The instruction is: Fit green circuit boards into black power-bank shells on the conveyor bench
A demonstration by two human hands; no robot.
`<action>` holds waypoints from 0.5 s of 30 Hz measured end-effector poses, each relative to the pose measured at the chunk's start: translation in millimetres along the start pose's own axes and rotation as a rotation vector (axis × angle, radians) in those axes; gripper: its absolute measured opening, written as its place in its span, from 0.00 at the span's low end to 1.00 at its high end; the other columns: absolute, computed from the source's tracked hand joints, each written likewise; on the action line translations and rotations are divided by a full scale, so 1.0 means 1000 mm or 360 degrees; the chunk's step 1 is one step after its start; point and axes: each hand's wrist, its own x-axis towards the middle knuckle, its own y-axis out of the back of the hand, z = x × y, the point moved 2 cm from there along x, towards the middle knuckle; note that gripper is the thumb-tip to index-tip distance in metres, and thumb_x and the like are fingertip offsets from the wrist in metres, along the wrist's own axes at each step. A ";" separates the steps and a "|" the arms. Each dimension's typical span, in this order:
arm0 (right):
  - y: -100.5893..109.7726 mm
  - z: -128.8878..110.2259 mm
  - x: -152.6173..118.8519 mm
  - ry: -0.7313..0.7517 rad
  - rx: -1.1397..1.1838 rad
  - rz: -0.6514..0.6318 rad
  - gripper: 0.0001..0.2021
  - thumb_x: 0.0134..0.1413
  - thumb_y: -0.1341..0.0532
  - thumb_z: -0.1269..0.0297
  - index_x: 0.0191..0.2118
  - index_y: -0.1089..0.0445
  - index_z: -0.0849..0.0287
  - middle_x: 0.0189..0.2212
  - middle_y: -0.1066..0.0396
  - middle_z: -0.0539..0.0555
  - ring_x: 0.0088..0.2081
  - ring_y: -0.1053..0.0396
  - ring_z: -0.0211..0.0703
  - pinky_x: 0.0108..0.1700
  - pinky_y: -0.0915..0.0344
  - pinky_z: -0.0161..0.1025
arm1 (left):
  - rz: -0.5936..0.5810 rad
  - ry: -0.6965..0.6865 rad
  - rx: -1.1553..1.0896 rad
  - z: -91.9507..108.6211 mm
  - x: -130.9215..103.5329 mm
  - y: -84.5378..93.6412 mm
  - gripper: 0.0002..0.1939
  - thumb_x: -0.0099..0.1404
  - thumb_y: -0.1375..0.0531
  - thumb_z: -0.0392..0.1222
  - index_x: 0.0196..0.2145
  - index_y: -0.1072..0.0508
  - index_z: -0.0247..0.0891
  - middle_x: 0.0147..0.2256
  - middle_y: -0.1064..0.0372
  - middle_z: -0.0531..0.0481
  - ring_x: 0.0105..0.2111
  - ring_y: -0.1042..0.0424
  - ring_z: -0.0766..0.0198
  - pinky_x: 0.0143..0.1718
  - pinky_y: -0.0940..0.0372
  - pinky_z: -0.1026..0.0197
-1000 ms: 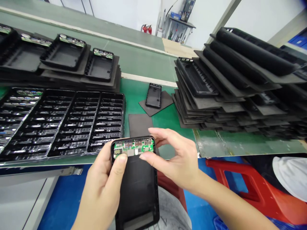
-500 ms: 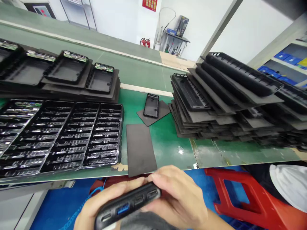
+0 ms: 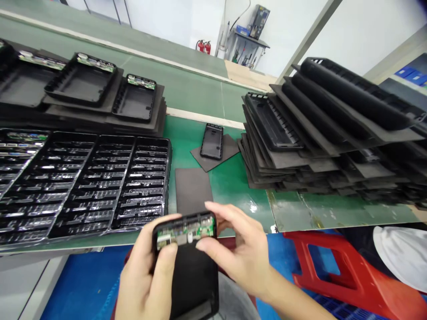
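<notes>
Between my hands, in front of the bench edge, is a black power bank case (image 3: 195,275) with its open inside facing up. A green circuit board (image 3: 187,230) lies along its far end. My left hand (image 3: 147,271) wraps round the case's left side, thumb at the board's left end. Gripping the upper right corner is my right hand (image 3: 242,249), its thumb near the board's lower edge and its fingers on the outer rim. Just beyond, a dark foam sheet (image 3: 192,189) lies on the green bench. Farther back, a smaller-looking empty case (image 3: 212,141) rests on another foam sheet (image 3: 230,153).
On the left stands a black compartment tray (image 3: 168,178) with boards in its left part. Behind it, cases with boards (image 3: 136,100) sit on stacked foam sheets. High piles of cases and foam (image 3: 276,129) fill the right. A red stool (image 3: 360,275) stands below at right.
The case has tilted from showing its port end to lying with its inside and circuit board in view. Both hands have shifted their hold and moved slightly up.
</notes>
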 end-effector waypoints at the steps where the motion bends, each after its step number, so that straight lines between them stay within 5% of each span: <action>1: -0.001 0.003 0.001 -0.0116 0.0029 -0.0028 0.20 0.47 0.35 0.71 0.49 0.33 0.59 0.29 0.30 0.50 0.26 0.33 0.34 0.27 0.30 0.30 | -0.0056 0.0043 -0.0003 0.004 0.005 -0.001 0.17 0.61 0.45 0.53 0.46 0.32 0.45 0.44 0.27 0.53 0.43 0.29 0.62 0.40 0.34 0.69; 5: 0.002 0.007 0.004 -0.0288 -0.0045 -0.0102 0.18 0.47 0.37 0.71 0.47 0.31 0.62 0.25 0.31 0.48 0.23 0.35 0.32 0.27 0.31 0.31 | -0.0210 0.0313 -0.0241 0.009 0.012 -0.007 0.21 0.60 0.44 0.53 0.51 0.34 0.47 0.47 0.29 0.55 0.46 0.31 0.64 0.43 0.35 0.70; 8: 0.006 0.003 0.006 -0.0335 -0.0101 -0.0137 0.17 0.47 0.37 0.70 0.45 0.31 0.65 0.24 0.32 0.48 0.21 0.35 0.31 0.27 0.32 0.31 | -0.0292 0.0625 -0.0689 0.011 0.009 -0.010 0.23 0.57 0.39 0.50 0.51 0.34 0.51 0.46 0.27 0.55 0.42 0.27 0.62 0.35 0.31 0.69; 15: 0.009 -0.002 0.007 -0.0335 -0.0086 -0.0125 0.16 0.47 0.37 0.70 0.45 0.31 0.69 0.24 0.32 0.49 0.22 0.36 0.32 0.25 0.33 0.30 | -0.0262 0.1224 -0.1239 0.017 0.004 -0.013 0.35 0.44 0.33 0.54 0.51 0.32 0.52 0.43 0.25 0.53 0.38 0.25 0.57 0.30 0.28 0.63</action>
